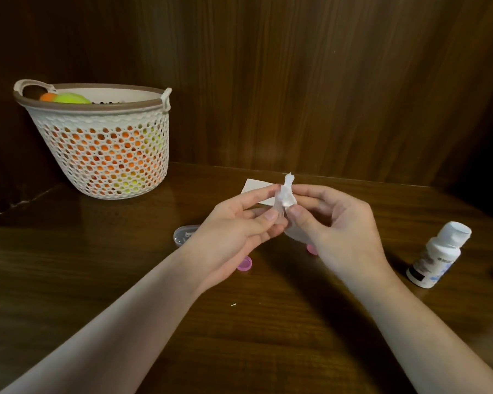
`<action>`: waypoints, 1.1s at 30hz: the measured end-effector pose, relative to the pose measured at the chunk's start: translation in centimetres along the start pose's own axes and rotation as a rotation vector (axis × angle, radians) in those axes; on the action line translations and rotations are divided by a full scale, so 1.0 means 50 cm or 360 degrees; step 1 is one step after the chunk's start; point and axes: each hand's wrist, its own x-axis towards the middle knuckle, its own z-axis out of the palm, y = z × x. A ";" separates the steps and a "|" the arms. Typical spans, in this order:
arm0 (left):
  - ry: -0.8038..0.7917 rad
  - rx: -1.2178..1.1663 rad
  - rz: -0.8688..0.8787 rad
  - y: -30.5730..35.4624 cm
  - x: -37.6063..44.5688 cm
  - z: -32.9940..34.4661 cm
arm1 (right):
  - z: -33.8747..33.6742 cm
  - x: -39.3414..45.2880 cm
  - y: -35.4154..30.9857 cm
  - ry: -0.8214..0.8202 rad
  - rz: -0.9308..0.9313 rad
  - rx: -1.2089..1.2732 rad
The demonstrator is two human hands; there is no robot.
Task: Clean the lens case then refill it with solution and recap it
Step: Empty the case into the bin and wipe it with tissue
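Both hands were up over the table [69, 280], close together. On the left hand [234, 231] the fingers were curled, and its thumb and fingers pinched something small that I could not see well. It may have been the lens case, but the fingers and the tissue [285, 194] hid it, so I cannot tell. The right hand [333, 223] had curled fingers too. Its thumb and fingers pinched the white tissue, which was bunched up between the two hands with one end poking up.

A big white basket [106, 155] with holes stood far back on the left. Orange and yellow balls [69, 98] were inside it, and their colors showed through the holes.

A white bottle [436, 254] stood well off to the right, with its cap on. I could not see what was in it.

A white card [256, 189] lay flat behind the hands.

A small clear box [184, 234] lay just under the left hand, with something pale in it.

One pink cap [244, 263] sat on the table below the left hand. Another pink cap [312, 248] peeked out under the right hand.
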 end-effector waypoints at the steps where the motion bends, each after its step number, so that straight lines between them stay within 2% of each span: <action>1: -0.0032 -0.0066 -0.0013 0.001 0.001 -0.002 | -0.003 0.002 0.002 0.0011 0.0043 0.0150; 4: -0.0089 -0.0240 -0.0010 0.007 0.004 -0.011 | -0.021 0.010 0.004 0.0071 0.0344 0.0646; 7: -0.0138 -0.0364 0.0035 0.012 0.007 -0.016 | -0.032 0.017 0.003 0.0079 0.0526 0.0839; 10: -0.0120 -0.0323 0.0094 0.009 0.009 -0.016 | -0.028 0.010 -0.002 0.0038 0.0483 0.0759; 15: 0.0126 0.0007 0.0257 0.003 0.007 -0.016 | -0.023 0.003 -0.001 -0.0045 0.0456 0.0706; 20: 0.0236 0.0126 0.0361 0.001 0.006 -0.015 | -0.014 0.000 0.000 -0.0084 0.0430 0.0668; 28: 0.0311 0.0286 0.0395 0.000 0.002 -0.012 | 0.006 -0.013 -0.006 -0.0170 0.0154 0.0304; 33: 0.0367 0.0233 0.0380 0.002 0.002 -0.016 | 0.008 -0.023 -0.018 -0.0274 -0.0074 0.0041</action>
